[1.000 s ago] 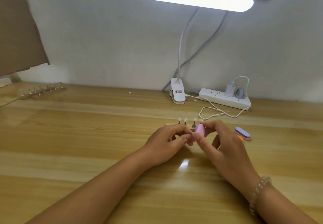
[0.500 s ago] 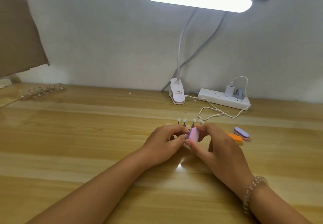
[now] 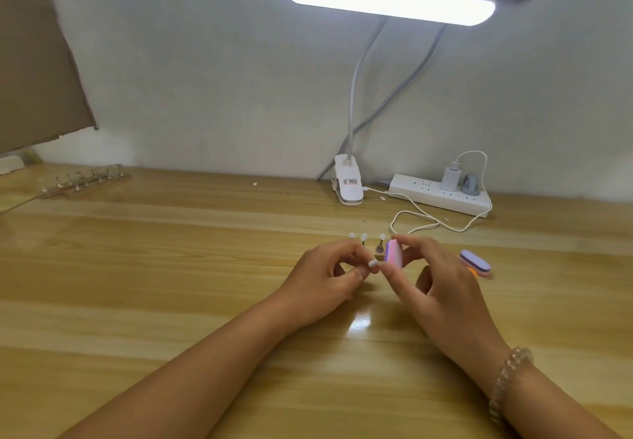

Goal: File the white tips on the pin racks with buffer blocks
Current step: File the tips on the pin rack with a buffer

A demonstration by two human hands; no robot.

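Head view, angled down over a glossy pale wooden tabletop (image 3: 171, 267) with long straight grain and a patch of lamp glare between the wrists. Left hand (image 3: 325, 277) low over the wood, fingers curled inward, thumb and forefinger pinching a small rounded white tip (image 3: 372, 263). Right hand (image 3: 442, 281) facing it, thumb underneath and fingers on top, gripping a small matte buffer block (image 3: 393, 253) with rounded ends and pink and lilac layers, held on edge just beside the white tip; contact between the two too fine to tell. Directly behind the fingertips, a short wooden pin rack (image 3: 378, 256), largely hidden, with thin metal pins upright and three more rounded tips (image 3: 364, 236) on top like pale beads. Near the right hand, on its outer side, a spare oval block (image 3: 474, 262), lilac over pink, lying flat on an orange one with only a sliver showing. String of clear glassy beads (image 3: 510, 380) around the right wrist. Far left by the wall, a second long rack (image 3: 85, 181) with a row of small metal pins, blurred. At the back, a white clip lamp (image 3: 347, 181) with a bendy neck and glowing bar, a white plastic power strip (image 3: 442, 195) and a looped white cable (image 3: 428, 219). Brown cardboard sheet (image 3: 34, 61) against the matte whitish wall, upper left.
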